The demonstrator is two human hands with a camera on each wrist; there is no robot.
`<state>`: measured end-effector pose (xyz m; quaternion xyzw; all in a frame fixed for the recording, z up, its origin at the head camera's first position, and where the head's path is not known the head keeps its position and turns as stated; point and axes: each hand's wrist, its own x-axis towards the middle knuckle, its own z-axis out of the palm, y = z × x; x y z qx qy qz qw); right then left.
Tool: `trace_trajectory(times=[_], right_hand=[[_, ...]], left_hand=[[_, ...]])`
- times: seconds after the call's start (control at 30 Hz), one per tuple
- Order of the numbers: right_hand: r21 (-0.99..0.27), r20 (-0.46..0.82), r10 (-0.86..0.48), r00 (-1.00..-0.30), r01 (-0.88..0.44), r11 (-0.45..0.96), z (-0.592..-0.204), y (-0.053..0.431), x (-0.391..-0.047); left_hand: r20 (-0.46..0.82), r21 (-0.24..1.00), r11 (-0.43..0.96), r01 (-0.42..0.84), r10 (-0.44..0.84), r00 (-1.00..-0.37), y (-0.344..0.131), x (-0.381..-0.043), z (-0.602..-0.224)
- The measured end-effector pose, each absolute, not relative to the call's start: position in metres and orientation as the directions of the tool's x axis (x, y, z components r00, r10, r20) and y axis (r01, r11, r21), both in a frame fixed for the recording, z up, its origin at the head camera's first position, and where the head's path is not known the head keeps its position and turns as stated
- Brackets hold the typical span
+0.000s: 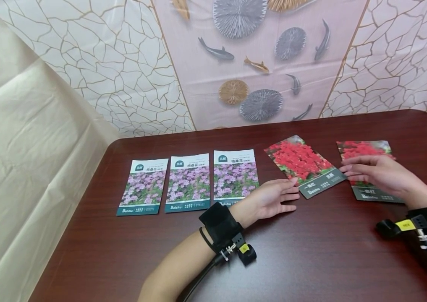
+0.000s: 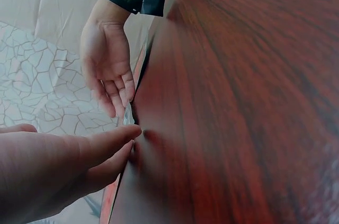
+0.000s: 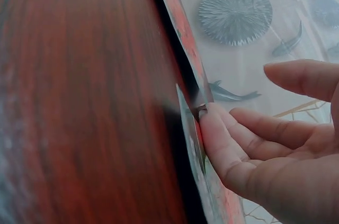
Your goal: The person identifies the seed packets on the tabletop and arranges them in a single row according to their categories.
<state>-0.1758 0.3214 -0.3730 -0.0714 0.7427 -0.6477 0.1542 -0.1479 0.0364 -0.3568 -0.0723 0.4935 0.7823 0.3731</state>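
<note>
A seed packet with red flowers (image 1: 304,161) lies slanted between my two hands. My left hand (image 1: 268,199) is at its lower left corner, thumb at the edge and the other fingers stretched out. On its right side my right hand (image 1: 385,174) has fingertips right at the packet's corner. A second red-flower packet (image 1: 377,195) lies under the right hand, partly covered by it. In the right wrist view, the right hand's fingers (image 3: 222,139) touch a packet edge, with one digit held apart. Low in the left wrist view, the left fingers (image 2: 111,147) meet the packet's edge.
Three purple-flower packets stand in a row on the left: one at the far left (image 1: 143,188), one in the middle (image 1: 188,184), and a third (image 1: 234,178) partly behind my left wrist. The dark wooden table (image 1: 292,256) ends at a patterned cloth backdrop (image 1: 213,96).
</note>
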Motion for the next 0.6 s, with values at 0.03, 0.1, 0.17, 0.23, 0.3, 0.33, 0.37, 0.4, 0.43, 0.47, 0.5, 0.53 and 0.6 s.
trace_trajectory(times=[0.03, 0.1, 0.17, 0.23, 0.3, 0.33, 0.37, 0.4, 0.43, 0.47, 0.5, 0.53, 0.6], right_hand=[[-0.975, -0.154, -0.285, -0.946, 0.099, 0.196, -0.3728, 0.3206, -0.1758], [-0.956, -0.192, -0.251, -0.949, 0.124, 0.264, -0.3723, 0.3200, -0.1762], [-0.943, -0.224, -0.225, -0.948, 0.153, 0.294, -0.3713, 0.3189, -0.1760], [-0.932, -0.251, -0.210, -0.945, 0.178, 0.317, -0.3700, 0.3179, -0.1752], [-0.926, -0.264, -0.204, -0.943, 0.188, 0.328, -0.3692, 0.3167, -0.1747], [-0.923, -0.270, -0.199, -0.942, 0.195, 0.331, -0.3689, 0.3160, -0.1745], [-0.923, -0.273, -0.201, -0.941, 0.198, 0.329, -0.3686, 0.3156, -0.1745], [-0.924, -0.275, -0.202, -0.940, 0.199, 0.327, -0.3684, 0.3152, -0.1744], [-0.927, -0.274, -0.204, -0.940, 0.201, 0.316, -0.3684, 0.3148, -0.1743], [-0.932, -0.269, -0.209, -0.940, 0.200, 0.302, -0.3684, 0.3144, -0.1743], [-0.937, -0.266, -0.215, -0.940, 0.200, 0.285, -0.3684, 0.3140, -0.1742], [-0.943, -0.260, -0.221, -0.940, 0.198, 0.266, -0.3683, 0.3138, -0.1740], [-0.957, -0.242, -0.238, -0.941, 0.192, 0.215, -0.3676, 0.3133, -0.1733]], left_hand=[[-0.481, 0.719, -0.234, -0.654, 0.512, -0.712, 0.0362, -0.1480, -0.3570], [-0.480, 0.722, -0.234, -0.651, 0.509, -0.715, 0.0358, -0.1481, -0.3575], [-0.479, 0.724, -0.235, -0.648, 0.504, -0.718, 0.0356, -0.1482, -0.3580], [-0.480, 0.725, -0.235, -0.647, 0.502, -0.719, 0.0355, -0.1485, -0.3582], [-0.481, 0.725, -0.233, -0.648, 0.501, -0.719, 0.0354, -0.1487, -0.3583], [-0.481, 0.725, -0.232, -0.648, 0.502, -0.718, 0.0354, -0.1488, -0.3583], [-0.481, 0.726, -0.230, -0.648, 0.503, -0.718, 0.0354, -0.1489, -0.3583], [-0.482, 0.725, -0.230, -0.649, 0.504, -0.717, 0.0353, -0.1489, -0.3582], [-0.482, 0.725, -0.231, -0.649, 0.503, -0.717, 0.0353, -0.1488, -0.3584], [-0.482, 0.725, -0.230, -0.649, 0.503, -0.717, 0.0352, -0.1487, -0.3584], [-0.481, 0.728, -0.228, -0.647, 0.504, -0.717, 0.0353, -0.1486, -0.3584], [-0.479, 0.730, -0.226, -0.645, 0.504, -0.719, 0.0352, -0.1485, -0.3585], [-0.476, 0.738, -0.223, -0.637, 0.498, -0.725, 0.0349, -0.1481, -0.3581]])
